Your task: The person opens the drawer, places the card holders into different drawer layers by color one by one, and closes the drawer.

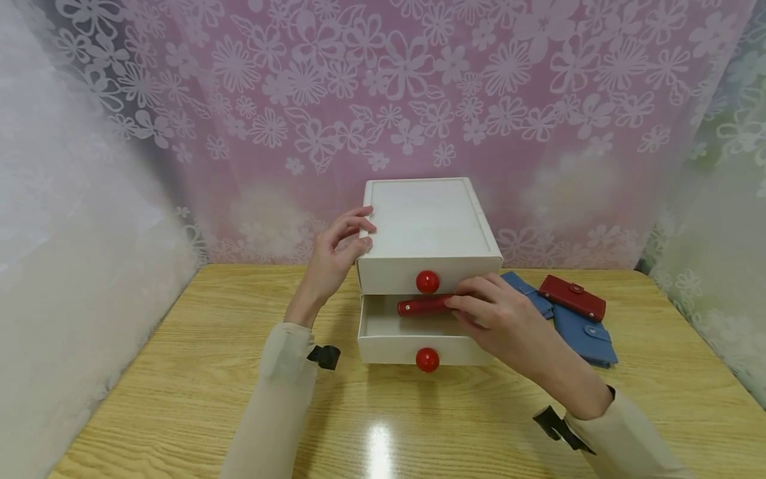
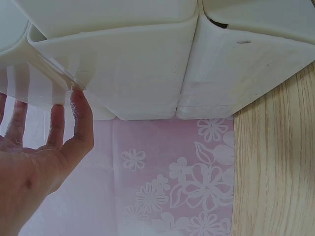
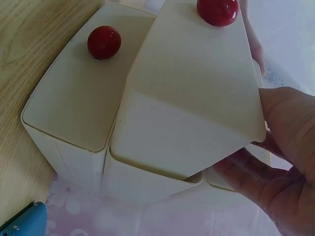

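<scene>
A white drawer cabinet (image 1: 425, 216) with red knobs stands on the table. Below the top drawer (image 1: 391, 276), the drawer beneath (image 1: 395, 349) is pulled out. A red snap wallet (image 1: 421, 306) lies level over that drawer's opening, and my right hand (image 1: 509, 319) grips its right end. In the right wrist view my right hand (image 3: 280, 167) reaches over the edge of the pulled-out drawer (image 3: 187, 98); the wallet is hidden there. My left hand (image 1: 338, 249) rests its fingertips on the cabinet's upper left edge. The left wrist view shows the left hand (image 2: 44, 152) touching the cabinet's side (image 2: 118, 69).
Right of the cabinet, another red wallet (image 1: 571, 297) lies on blue wallets (image 1: 583, 332) (image 1: 526, 293). A lower drawer (image 3: 74, 88) sits pushed in under the pulled-out one. A flowered curtain (image 1: 335, 86) hangs behind the wooden table (image 1: 239, 372).
</scene>
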Demonstrator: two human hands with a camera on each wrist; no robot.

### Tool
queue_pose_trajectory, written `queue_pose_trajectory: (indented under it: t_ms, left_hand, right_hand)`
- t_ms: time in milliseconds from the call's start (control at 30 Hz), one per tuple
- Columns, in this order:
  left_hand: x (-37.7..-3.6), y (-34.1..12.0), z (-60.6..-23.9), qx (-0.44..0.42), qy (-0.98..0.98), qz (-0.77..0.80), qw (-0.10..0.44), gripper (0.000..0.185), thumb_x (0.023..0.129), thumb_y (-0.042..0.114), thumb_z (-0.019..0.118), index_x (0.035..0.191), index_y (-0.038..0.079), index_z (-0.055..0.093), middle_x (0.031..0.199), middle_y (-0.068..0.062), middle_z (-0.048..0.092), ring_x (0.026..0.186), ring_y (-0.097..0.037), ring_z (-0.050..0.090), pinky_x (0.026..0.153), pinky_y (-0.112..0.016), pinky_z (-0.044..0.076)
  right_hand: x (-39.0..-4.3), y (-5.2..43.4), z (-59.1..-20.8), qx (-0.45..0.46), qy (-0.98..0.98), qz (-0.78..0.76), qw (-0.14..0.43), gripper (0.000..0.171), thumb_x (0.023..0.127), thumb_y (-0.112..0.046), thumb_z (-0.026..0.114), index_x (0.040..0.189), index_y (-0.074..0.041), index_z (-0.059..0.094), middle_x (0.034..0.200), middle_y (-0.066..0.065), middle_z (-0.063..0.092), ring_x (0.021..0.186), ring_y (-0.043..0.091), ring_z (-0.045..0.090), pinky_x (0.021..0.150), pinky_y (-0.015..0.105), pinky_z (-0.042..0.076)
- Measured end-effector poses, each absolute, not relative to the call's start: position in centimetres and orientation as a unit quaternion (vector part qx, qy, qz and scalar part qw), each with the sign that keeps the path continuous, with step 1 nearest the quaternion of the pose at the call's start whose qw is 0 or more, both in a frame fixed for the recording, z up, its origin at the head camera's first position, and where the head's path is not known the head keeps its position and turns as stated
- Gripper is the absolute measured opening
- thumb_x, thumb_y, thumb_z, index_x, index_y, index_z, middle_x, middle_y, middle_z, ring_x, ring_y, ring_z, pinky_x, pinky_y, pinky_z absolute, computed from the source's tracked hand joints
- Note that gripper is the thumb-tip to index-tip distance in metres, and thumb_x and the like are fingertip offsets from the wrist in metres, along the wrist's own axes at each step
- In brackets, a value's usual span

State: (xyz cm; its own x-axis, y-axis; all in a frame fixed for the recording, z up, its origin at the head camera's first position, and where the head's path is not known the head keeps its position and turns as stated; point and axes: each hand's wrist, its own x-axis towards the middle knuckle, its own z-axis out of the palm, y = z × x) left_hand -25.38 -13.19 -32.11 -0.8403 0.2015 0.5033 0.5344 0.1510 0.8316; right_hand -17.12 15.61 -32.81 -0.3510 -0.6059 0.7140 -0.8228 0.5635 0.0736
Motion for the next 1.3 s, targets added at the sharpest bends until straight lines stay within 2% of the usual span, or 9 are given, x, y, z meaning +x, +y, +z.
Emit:
queue_pose_trajectory:
  t_ms: [300,1033,1133,1167,1233,1300]
  left_hand:
    - [-25.34,-13.17,-32.14,-0.243,-0.747,-0.603,0.136,0.023,0.097,0.021,0.058,0.114,0.008,0.067,0.152,0.004,0.053,0.137,-0.026,0.049,0.119,-0.054,0.037]
    - [-25.56,-13.18,-32.28,-0.256,-0.741,-0.603,0.144,0.024,0.097,0.02,0.057,0.113,0.006,0.067,0.153,0.0,0.054,0.138,-0.028,0.049,0.119,-0.061,0.034]
    - [-25.5,-13.17,-32.21,-0.257,-0.742,-0.602,0.145,0.024,0.097,0.02,0.057,0.113,0.006,0.067,0.153,0.0,0.053,0.138,-0.028,0.049,0.119,-0.059,0.035]
    - [-25.44,-13.16,-32.18,-0.257,-0.742,-0.602,0.145,0.024,0.097,0.02,0.057,0.113,0.006,0.067,0.153,0.001,0.053,0.138,-0.027,0.048,0.119,-0.059,0.036]
    - [-25.34,-13.17,-32.14,-0.254,-0.745,-0.6,0.143,0.023,0.097,0.021,0.057,0.113,0.007,0.067,0.153,0.002,0.053,0.138,-0.027,0.048,0.119,-0.057,0.037]
    - [-25.27,-13.18,-32.16,-0.251,-0.747,-0.6,0.14,0.023,0.097,0.021,0.057,0.114,0.007,0.067,0.153,0.003,0.053,0.139,-0.026,0.048,0.119,-0.056,0.037]
  right_hand:
    - [-17.01,15.8,-32.88,0.435,-0.818,0.157,0.343,0.032,0.065,0.001,0.091,0.093,-0.007,0.078,0.098,0.008,0.069,0.093,0.023,0.063,0.071,0.038,0.062]
    - [-16.54,15.82,-32.57,0.437,-0.817,0.156,0.342,0.037,0.065,-0.001,0.091,0.098,-0.006,0.076,0.102,0.01,0.069,0.092,0.023,0.067,0.068,0.036,0.062]
    - [-16.49,15.96,-32.47,0.44,-0.814,0.158,0.345,0.016,0.088,-0.015,0.08,0.1,-0.006,0.077,0.103,0.01,0.07,0.093,0.023,0.067,0.069,0.035,0.062]
    - [-16.47,16.0,-32.45,0.441,-0.812,0.158,0.347,0.018,0.095,-0.022,0.072,0.101,-0.006,0.077,0.103,0.01,0.07,0.092,0.023,0.067,0.069,0.035,0.062]
    - [-16.42,16.08,-32.45,0.442,-0.81,0.157,0.353,0.039,0.105,-0.035,0.052,0.101,-0.007,0.077,0.103,0.01,0.07,0.091,0.022,0.067,0.067,0.034,0.061]
    - [-16.34,16.15,-32.48,0.44,-0.809,0.157,0.357,0.055,0.106,-0.043,0.037,0.101,-0.007,0.077,0.102,0.009,0.07,0.09,0.022,0.067,0.066,0.034,0.061]
